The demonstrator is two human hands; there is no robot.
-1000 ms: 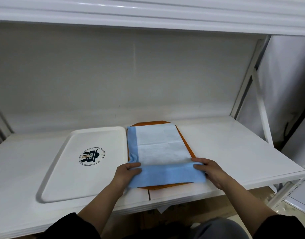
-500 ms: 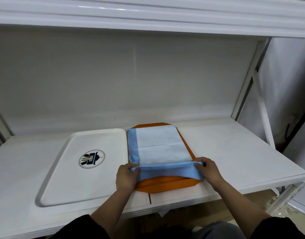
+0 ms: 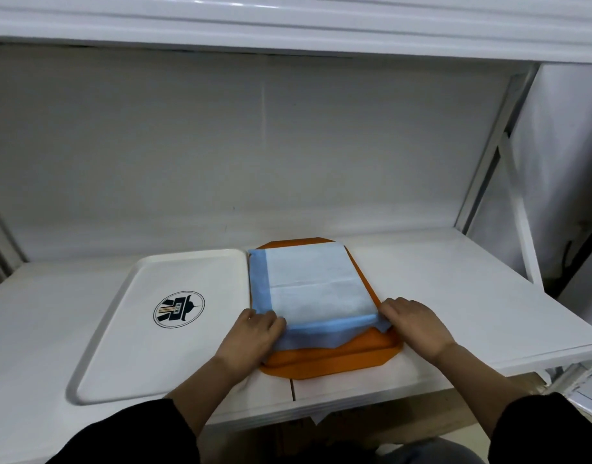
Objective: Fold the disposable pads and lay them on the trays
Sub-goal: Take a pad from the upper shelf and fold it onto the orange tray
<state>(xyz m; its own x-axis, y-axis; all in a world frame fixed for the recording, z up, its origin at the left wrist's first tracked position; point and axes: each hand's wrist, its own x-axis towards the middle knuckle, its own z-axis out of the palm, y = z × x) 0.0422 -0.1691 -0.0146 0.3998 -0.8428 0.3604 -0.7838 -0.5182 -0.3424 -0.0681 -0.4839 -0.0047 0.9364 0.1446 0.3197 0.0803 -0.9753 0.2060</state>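
A white shelf board under an upper shelf, with a grey back wall.

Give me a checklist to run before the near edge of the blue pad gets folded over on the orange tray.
1. Left hand grips the pad's near left corner: ok.
2. Right hand grips the near right corner: ok.
3. Pad lies on the orange tray, within its far and right rims: ok.
4. Near edge of the pad is lifted evenly: not ok, it sags in the middle between the hands.
5. White tray has a pad on it: not ok, none lies on it.
6. More pads within reach: cannot tell, none in view.
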